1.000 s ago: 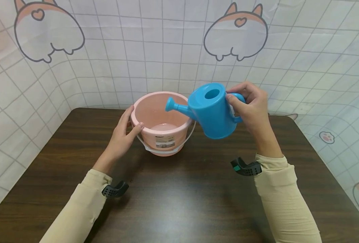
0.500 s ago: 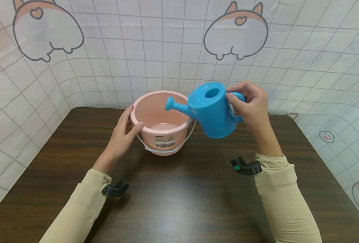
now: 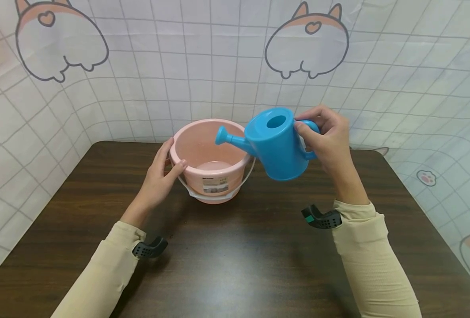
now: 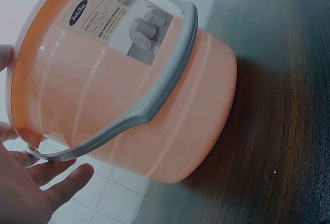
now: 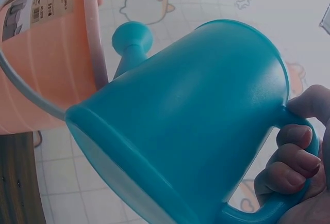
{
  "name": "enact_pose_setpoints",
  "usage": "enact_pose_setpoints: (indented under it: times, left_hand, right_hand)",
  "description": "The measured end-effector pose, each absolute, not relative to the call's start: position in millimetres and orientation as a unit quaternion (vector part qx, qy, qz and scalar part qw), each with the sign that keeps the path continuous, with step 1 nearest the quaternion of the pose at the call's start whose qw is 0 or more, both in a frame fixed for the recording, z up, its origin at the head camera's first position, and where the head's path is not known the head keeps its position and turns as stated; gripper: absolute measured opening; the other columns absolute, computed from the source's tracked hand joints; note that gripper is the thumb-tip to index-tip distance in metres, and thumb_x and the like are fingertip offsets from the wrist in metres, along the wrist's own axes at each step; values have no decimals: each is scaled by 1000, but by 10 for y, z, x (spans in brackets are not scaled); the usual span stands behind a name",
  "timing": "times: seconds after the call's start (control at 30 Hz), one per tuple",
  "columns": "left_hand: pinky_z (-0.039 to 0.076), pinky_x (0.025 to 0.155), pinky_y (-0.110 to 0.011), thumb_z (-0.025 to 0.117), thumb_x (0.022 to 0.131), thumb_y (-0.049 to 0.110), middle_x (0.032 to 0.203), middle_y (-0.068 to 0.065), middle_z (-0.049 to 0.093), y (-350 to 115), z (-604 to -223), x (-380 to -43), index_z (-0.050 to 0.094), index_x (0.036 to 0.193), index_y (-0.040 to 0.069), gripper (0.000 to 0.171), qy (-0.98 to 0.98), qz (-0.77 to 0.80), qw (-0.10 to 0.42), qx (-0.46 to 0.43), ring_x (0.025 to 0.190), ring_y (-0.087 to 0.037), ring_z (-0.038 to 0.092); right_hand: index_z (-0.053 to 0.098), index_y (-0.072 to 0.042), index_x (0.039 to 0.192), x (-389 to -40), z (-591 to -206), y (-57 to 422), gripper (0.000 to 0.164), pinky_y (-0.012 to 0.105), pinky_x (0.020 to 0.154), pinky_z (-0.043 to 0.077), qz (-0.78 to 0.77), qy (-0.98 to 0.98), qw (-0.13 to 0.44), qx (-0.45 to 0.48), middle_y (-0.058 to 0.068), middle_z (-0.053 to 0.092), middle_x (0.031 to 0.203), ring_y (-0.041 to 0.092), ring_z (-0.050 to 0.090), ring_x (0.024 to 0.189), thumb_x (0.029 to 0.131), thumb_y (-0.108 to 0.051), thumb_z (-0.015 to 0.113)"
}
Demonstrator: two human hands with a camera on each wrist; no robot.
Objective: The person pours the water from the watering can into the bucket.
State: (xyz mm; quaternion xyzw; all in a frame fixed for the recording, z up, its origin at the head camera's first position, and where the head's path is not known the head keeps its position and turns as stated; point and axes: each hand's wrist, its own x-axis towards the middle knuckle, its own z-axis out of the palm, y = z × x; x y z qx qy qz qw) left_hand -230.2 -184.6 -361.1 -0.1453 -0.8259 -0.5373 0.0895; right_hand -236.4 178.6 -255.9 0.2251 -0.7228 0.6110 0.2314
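Note:
A pink bucket (image 3: 215, 185) with a white bail handle and a label stands on the table in the head view. My left hand (image 3: 155, 181) grips its left rim, thumb on the front side and fingers farther back. Raised above the table at the bucket's right, a blue watering can (image 3: 280, 150) tilts toward it. My right hand (image 3: 326, 134) holds the can by its loop handle; curled fingers wrap that handle in the right wrist view. The can's flared spout (image 3: 223, 136) reaches over the bucket's opening, and no stream shows from it.
The dark wooden table (image 3: 235, 265) extends around the bucket on all sides. Behind it hangs a white grid-patterned cloth (image 3: 187, 57) with cartoon dog drawings. A dark band with a black holder (image 3: 322, 218) is on each sleeve.
Almost nothing differs; the whole head view shifts by a few pixels. Both hands keep their hold, and the watering can stays at the same tilt over the bucket.

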Motion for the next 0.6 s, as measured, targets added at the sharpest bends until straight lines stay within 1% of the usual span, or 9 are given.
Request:
enact_pose_setpoints:
  times: [0.17, 0.27, 0.33, 0.5, 0.6]
  left_hand:
    - [41, 103, -57, 55, 98, 33, 162, 0, 15, -1878, -3621, -2299, 15, 156, 24, 72, -828, -535, 87, -144, 137, -37, 39]
    - [41, 103, -57, 55, 98, 32, 162, -1, 15, -1878, -3628, -2303, 15, 157, 23, 72, -828, -533, 89, -146, 137, -38, 39]
    - [41, 103, -58, 55, 98, 31, 162, -2, 15, -1879, -3631, -2305, 15, 157, 23, 72, -828, -534, 89, -148, 137, -38, 39]
    - [42, 102, -58, 55, 98, 31, 162, -1, 15, -1879, -3627, -2311, 15, 156, 23, 72, -829, -531, 91, -149, 137, -38, 39]
    - [41, 103, -59, 55, 98, 31, 162, -1, 15, -1882, -3628, -2316, 15, 156, 23, 72, -829, -531, 92, -148, 137, -38, 38]
  right_hand:
    - [69, -2, 93, -2359, -2556, 1753, 8, 22, 49, 43, 609, -725, 230, 226, -5, 65, 68, 11, 48, 53, 86, -2, 64]
    - [68, 1, 94, -2358, -2561, 1753, 9, 22, 49, 42, 607, -727, 231, 224, -6, 65, 68, 10, 48, 53, 87, -3, 64]
    - [68, 1, 94, -2356, -2561, 1752, 9, 22, 48, 41, 611, -725, 228, 223, -5, 64, 67, 11, 47, 52, 87, -2, 64]
    - [69, -8, 93, -2352, -2546, 1751, 8, 24, 47, 41, 606, -731, 227, 216, -5, 64, 68, 12, 47, 52, 87, -4, 65]
    - [70, -11, 94, -2352, -2535, 1749, 9, 24, 48, 43, 595, -740, 228, 213, -6, 66, 71, 12, 48, 54, 88, -6, 64]
